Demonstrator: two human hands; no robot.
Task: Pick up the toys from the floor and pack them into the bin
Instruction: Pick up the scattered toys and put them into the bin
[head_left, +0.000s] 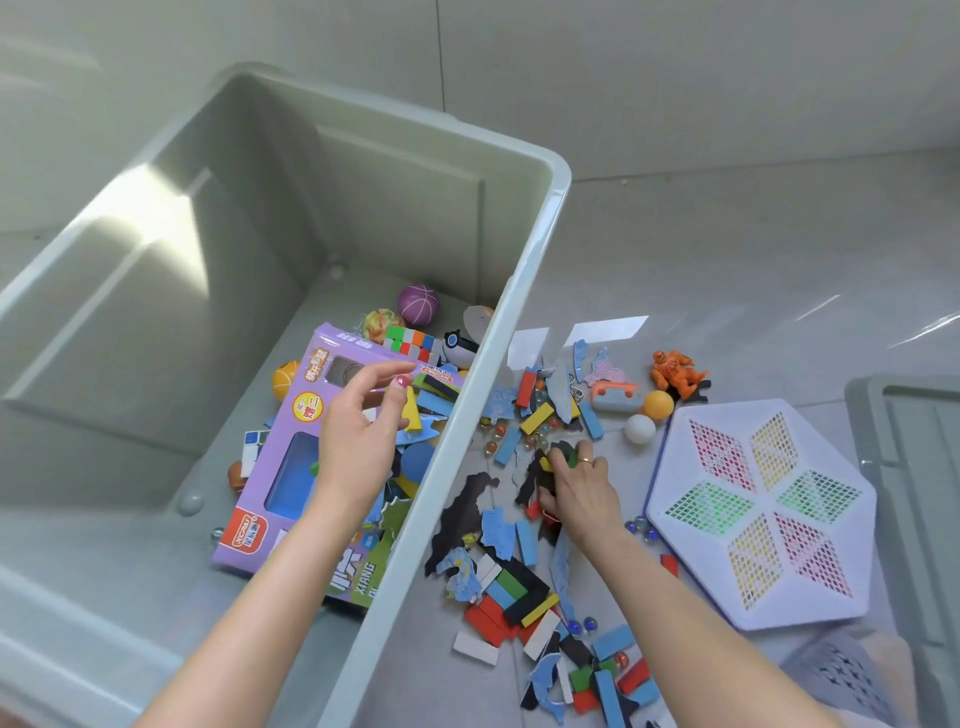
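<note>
Over one bin (524, 291), left hand (358, 431) spread, right hand (576, 488) gripping blocks (545, 464).

You look down on a glossy pale grey tiled floor (727, 249) with thin grout lines. Beyond it rises a plain pale wall (675, 67). Bright window-light streaks the floor's far right.
</note>
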